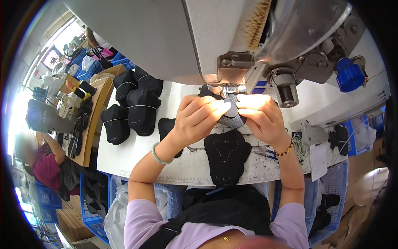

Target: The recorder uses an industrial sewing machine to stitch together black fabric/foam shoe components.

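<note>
Both my hands meet under the head of a large white sewing machine [199,45], close to its needle area. My left hand [198,116] pinches the left side of a grey speckled fabric piece [232,121] with a dark part beside it. On the other side, my right hand [261,118] grips the same piece between thumb and fingers. Bright lamp light washes out the fingertips and the spot by the needle. Nearer to me, a black shaped fabric piece [226,159] with light stitch marks lies at the table's front edge. Another black piece [166,129] is partly hidden behind my left wrist.
Bundles of black fabric pieces [141,110], tied with string, are at the left of the white table [120,159]. Small snips [267,152] and tangled thread [299,147] lie at right. Blue crates [92,220] flank me. A co-worker [47,166] sits far left.
</note>
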The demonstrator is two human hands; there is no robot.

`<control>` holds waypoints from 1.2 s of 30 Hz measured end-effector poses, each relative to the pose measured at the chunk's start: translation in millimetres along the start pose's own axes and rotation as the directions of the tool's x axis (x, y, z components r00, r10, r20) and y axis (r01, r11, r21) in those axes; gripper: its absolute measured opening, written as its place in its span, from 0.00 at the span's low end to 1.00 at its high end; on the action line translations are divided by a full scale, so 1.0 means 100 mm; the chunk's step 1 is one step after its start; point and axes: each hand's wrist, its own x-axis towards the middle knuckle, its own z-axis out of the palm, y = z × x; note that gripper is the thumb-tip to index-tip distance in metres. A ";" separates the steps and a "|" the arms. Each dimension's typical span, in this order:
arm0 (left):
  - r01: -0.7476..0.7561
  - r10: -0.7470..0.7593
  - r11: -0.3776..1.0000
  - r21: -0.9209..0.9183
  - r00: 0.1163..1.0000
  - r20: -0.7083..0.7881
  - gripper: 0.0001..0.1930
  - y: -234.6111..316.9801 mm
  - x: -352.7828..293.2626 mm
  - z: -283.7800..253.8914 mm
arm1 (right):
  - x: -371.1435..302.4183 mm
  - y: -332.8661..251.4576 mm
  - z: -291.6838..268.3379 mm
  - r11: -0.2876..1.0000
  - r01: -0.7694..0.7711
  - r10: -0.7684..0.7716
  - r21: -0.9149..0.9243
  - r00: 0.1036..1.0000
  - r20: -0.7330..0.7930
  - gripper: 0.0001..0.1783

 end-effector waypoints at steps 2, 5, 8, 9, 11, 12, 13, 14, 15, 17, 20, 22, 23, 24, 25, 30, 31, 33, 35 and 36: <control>-0.010 0.010 1.000 0.002 1.000 0.018 0.15 -0.01 0.02 -0.02 | 0.00 -0.01 0.00 1.000 -0.008 0.008 -0.007 1.000 0.006 0.16; -0.013 0.013 1.000 -0.013 0.999 0.038 0.14 -0.04 0.05 -0.04 | 0.03 -0.05 0.01 0.999 -0.005 0.005 -0.049 1.000 -0.005 0.17; 0.012 -0.009 0.999 -0.039 0.997 0.073 0.14 -0.07 0.04 -0.04 | 0.05 -0.09 0.02 0.995 0.000 0.001 -0.102 1.000 0.007 0.15; 0.012 -0.009 0.999 -0.039 0.997 0.072 0.14 -0.09 0.04 -0.04 | 0.07 -0.11 0.03 0.991 0.018 -0.018 -0.132 1.000 0.003 0.14; -0.013 0.016 0.999 -0.045 0.998 0.066 0.14 -0.12 0.03 -0.03 | 0.09 -0.14 0.06 0.986 0.037 -0.038 -0.160 0.999 -0.001 0.12; -0.013 0.016 0.999 -0.044 0.998 0.066 0.14 -0.14 0.02 -0.03 | 0.09 -0.17 0.07 0.981 0.029 -0.029 -0.193 1.000 0.003 0.12; 0.004 0.000 0.999 -0.049 0.998 0.069 0.14 -0.15 0.01 -0.02 | 0.09 -0.19 0.08 0.974 0.021 -0.020 -0.225 1.000 0.006 0.12; 0.020 -0.016 0.998 -0.055 0.997 0.071 0.14 -0.17 0.00 -0.01 | 0.09 -0.22 0.09 0.974 0.023 -0.021 -0.225 1.000 0.007 0.12; 0.021 -0.017 0.998 -0.054 0.997 0.070 0.14 -0.18 -0.01 0.01 | 0.08 -0.25 0.11 0.973 -0.002 0.006 -0.230 1.000 0.016 0.13; 0.075 -0.078 0.983 -0.165 0.997 -0.008 0.15 -0.21 -0.02 0.05 | 0.08 -0.29 0.14 0.972 -0.023 0.030 -0.232 0.999 0.026 0.15; 0.116 -0.124 0.970 -0.212 0.992 -0.025 0.17 -0.25 -0.06 0.11 | 0.09 -0.33 0.19 0.959 -0.065 0.067 -0.277 0.998 0.000 0.14; 0.130 -0.139 0.969 -0.212 0.990 -0.031 0.17 -0.24 -0.06 0.11 | 0.09 -0.33 0.21 0.956 -0.101 0.099 -0.275 0.995 -0.023 0.14; 0.144 -0.154 0.965 -0.218 0.988 -0.029 0.17 -0.24 -0.05 0.11 | 0.08 -0.32 0.23 0.956 -0.102 0.100 -0.276 0.995 -0.022 0.14; 0.159 -0.169 0.961 -0.224 0.985 -0.027 0.18 -0.23 -0.04 0.11 | 0.07 -0.30 0.25 0.947 -0.103 0.089 -0.303 0.994 -0.058 0.15; 0.158 -0.168 0.961 -0.227 0.985 -0.028 0.18 -0.23 -0.04 0.12 | 0.06 -0.28 0.27 0.938 -0.105 0.078 -0.330 0.993 -0.094 0.15; 0.169 -0.177 0.966 -0.194 0.984 -0.021 0.17 -0.23 -0.05 0.09 | 0.02 -0.20 0.29 0.946 -0.125 0.085 -0.300 0.986 -0.144 0.16; 0.168 -0.175 0.966 -0.196 0.984 -0.021 0.17 -0.23 -0.07 0.09 | 0.02 -0.19 0.28 0.950 -0.131 0.091 -0.285 0.985 -0.149 0.15; 0.347 -0.357 0.857 -0.381 0.933 0.047 0.15 -0.25 -0.14 0.12 | 0.04 -0.18 0.28 0.954 -0.128 0.090 -0.270 0.985 -0.151 0.15; 0.392 -0.398 0.811 -0.435 0.914 0.081 0.15 -0.27 -0.17 0.11 | 0.03 -0.18 0.28 0.959 -0.125 0.089 -0.254 0.984 -0.152 0.15; 0.436 -0.437 0.759 -0.484 0.892 0.117 0.15 -0.28 -0.18 0.10 | 0.02 -0.18 0.28 0.960 -0.132 0.097 -0.246 0.984 -0.146 0.15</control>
